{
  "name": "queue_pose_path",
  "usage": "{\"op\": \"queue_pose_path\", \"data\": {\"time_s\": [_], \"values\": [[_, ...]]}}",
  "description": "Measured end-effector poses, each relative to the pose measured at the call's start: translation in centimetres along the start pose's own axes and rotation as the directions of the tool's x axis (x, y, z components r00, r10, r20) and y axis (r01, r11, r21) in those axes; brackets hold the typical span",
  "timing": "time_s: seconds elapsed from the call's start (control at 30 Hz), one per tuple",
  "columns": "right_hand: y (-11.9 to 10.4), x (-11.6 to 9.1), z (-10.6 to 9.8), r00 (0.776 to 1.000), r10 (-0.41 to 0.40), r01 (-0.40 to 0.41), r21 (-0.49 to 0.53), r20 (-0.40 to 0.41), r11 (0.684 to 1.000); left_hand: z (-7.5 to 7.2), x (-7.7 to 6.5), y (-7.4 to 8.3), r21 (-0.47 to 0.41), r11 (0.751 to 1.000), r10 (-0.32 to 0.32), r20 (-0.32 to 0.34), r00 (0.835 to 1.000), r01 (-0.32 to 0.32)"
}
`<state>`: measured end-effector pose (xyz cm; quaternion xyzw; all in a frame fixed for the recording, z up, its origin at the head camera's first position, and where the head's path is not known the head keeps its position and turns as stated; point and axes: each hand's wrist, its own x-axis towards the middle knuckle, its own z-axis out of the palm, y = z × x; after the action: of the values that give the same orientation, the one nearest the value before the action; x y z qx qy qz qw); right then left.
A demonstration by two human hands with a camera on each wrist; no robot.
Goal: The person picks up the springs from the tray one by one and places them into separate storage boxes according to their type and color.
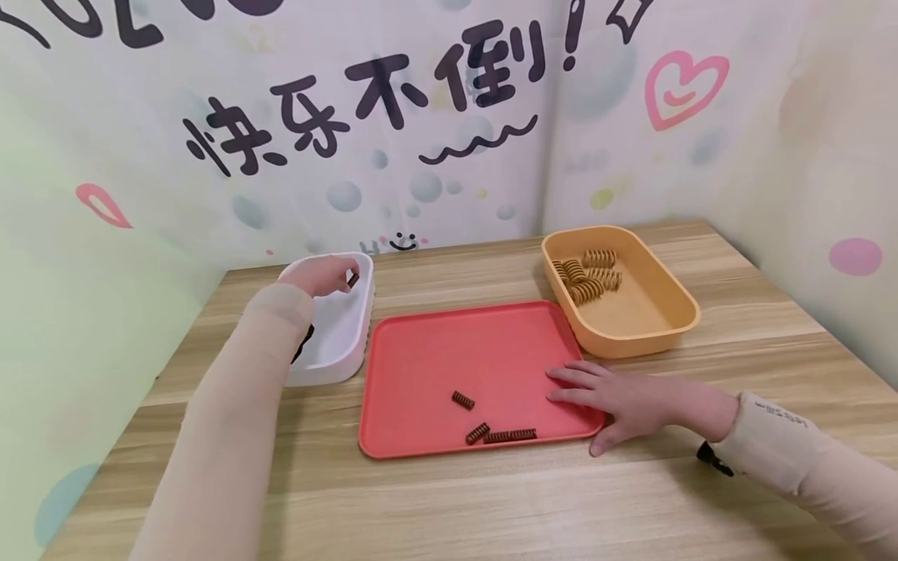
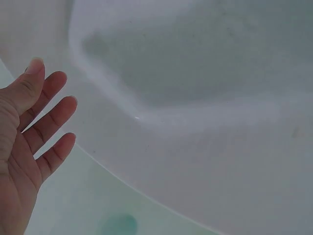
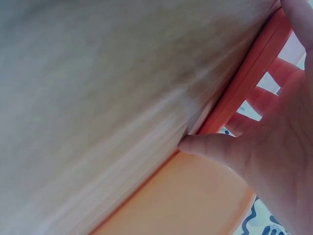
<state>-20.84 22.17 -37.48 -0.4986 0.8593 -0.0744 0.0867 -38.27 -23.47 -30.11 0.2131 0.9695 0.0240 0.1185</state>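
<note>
Left of centre, the left hand [image 1: 319,275] pinches a small brown coil spring [image 1: 353,280] over a white, round-cornered bin [image 1: 326,375]; at lower centre, similar springs [image 1: 463,400] lie on a flat red tray [image 1: 442,351]; at lower right, the right hand [image 1: 631,397], fingers extended, touches the tray's edge.

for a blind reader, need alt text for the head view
A person's left hand pinches a small spring over a white bin, while the right hand rests on the right edge of a red tray with several loose springs. An orange bin to the tray's right holds more springs, all on a wood-grain table.
</note>
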Motion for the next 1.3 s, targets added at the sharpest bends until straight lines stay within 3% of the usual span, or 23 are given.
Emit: {"op": "queue_pose_path", "data": {"time_s": [0.13, 0.37, 0.57, 0.73, 1.03, 1.3], "values": [[0.0, 0.1, 0.0, 1.0, 0.002, -0.002, 0.007, 0.005, 1.0, 0.5, -0.3, -0.2, -0.036, 0.999, -0.002, 0.006, 1.0, 0.002], [-0.1, 0.0, -0.2, 1.0, 0.017, -0.017, 0.011, 0.014, 1.0, 1.0, -0.9, -0.2, -0.168, 0.971, -0.158, 0.074, 0.985, 0.168], [-0.1, -0.1, -0.3, 1.0, 0.023, -0.023, 0.016, 0.019, 1.0, 1.6, -0.5, -0.5, -0.273, 0.897, -0.309, 0.176, 0.935, 0.348], [-0.1, -0.1, -0.3, 1.0, 0.024, -0.024, 0.017, 0.017, 1.0, 2.4, 0.0, -1.0, -0.288, 0.854, -0.396, 0.177, 0.901, 0.432], [0.0, -0.1, -0.1, 1.0, 0.011, -0.011, -0.004, -0.006, 1.0, 2.7, -0.1, -0.7, -0.25, 0.882, -0.375, 0.141, 0.916, 0.399], [-0.1, 0.0, -0.1, 1.0, 0.017, -0.017, -0.001, 0.0, 1.0, 2.9, -0.1, -0.6, -0.26, 0.877, -0.375, 0.154, 0.914, 0.403]]}}
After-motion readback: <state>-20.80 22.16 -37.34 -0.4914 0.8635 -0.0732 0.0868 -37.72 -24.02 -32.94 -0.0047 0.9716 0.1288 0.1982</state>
